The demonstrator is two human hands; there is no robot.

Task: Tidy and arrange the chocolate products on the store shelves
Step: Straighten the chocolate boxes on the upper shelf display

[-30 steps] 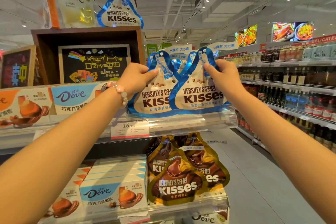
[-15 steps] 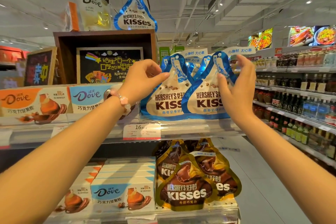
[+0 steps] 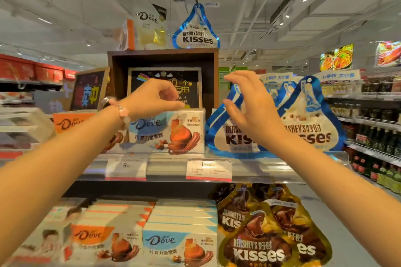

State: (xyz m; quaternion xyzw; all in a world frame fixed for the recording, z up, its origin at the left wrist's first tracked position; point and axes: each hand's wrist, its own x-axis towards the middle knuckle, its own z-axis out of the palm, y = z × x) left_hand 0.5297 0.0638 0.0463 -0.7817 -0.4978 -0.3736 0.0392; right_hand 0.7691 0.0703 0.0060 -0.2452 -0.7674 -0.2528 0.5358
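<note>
Hands hovered in front of the upper shelf (image 3: 271,166), neither gripping anything. Left hand (image 3: 155,98), with a bead bracelet (image 3: 123,112) on its wrist, had loosely curled fingers just above the blue Dove box (image 3: 167,131); whether the fingertips touched the box could not be told. Right hand (image 3: 249,106) was spread and relaxed in front of the two blue-and-white Hershey's Kisses bags (image 3: 312,128), which stood upright side by side at the shelf's right end. Brown Kisses bags (image 3: 260,245) and more Dove boxes (image 3: 180,243) sat on the shelf below.
</note>
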